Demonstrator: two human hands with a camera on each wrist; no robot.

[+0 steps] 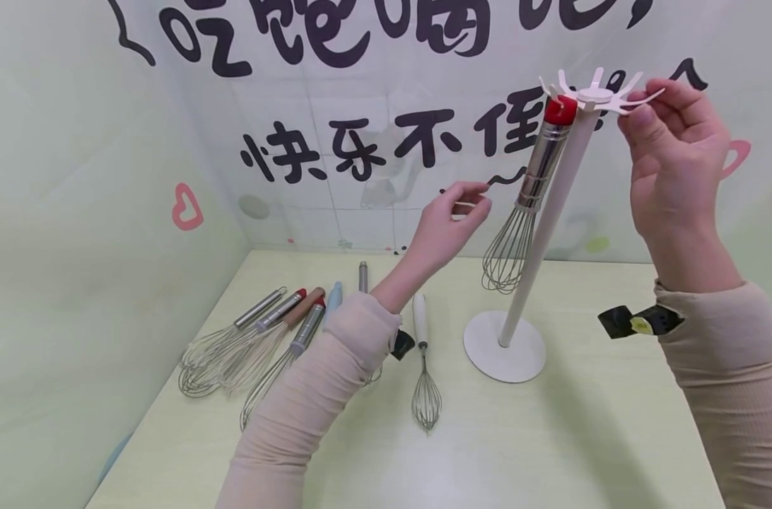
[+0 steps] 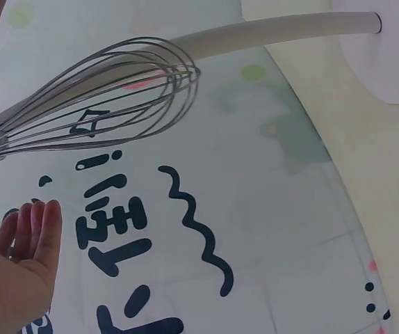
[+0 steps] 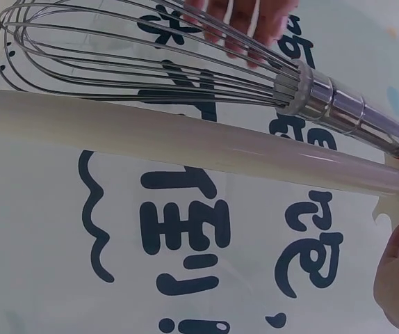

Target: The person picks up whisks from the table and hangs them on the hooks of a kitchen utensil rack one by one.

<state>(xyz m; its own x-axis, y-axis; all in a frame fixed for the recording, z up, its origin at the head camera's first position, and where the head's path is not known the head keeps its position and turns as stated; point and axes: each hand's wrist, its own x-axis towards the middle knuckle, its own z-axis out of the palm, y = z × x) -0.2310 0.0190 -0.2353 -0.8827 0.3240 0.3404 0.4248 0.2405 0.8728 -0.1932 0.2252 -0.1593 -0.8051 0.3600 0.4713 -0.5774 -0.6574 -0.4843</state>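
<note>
A white whisk stand (image 1: pixel 554 205) with a ring of upturned hooks (image 1: pixel 596 95) at its top stands on the table. One balloon whisk (image 1: pixel 539 170), with a steel handle and red end cap, hangs from a hook on its left side, wires down. My right hand (image 1: pixel 679 155) pinches a hook on the right of the ring between thumb and fingers. To the left of the hanging whisk, my left hand (image 1: pixel 449 219) is held in the air with loosely bent fingers, holding nothing. In the left wrist view the whisk wires (image 2: pixel 116 97) are apart from that hand.
On the table's left lie several whisks (image 1: pixel 310 329) side by side, some partly behind my left arm. A white-handled whisk (image 1: pixel 424 367) lies nearer the stand's round base (image 1: pixel 503 360). Behind the table (image 1: pixel 488 452) is a wall covering (image 1: pixel 335 92) with black lettering.
</note>
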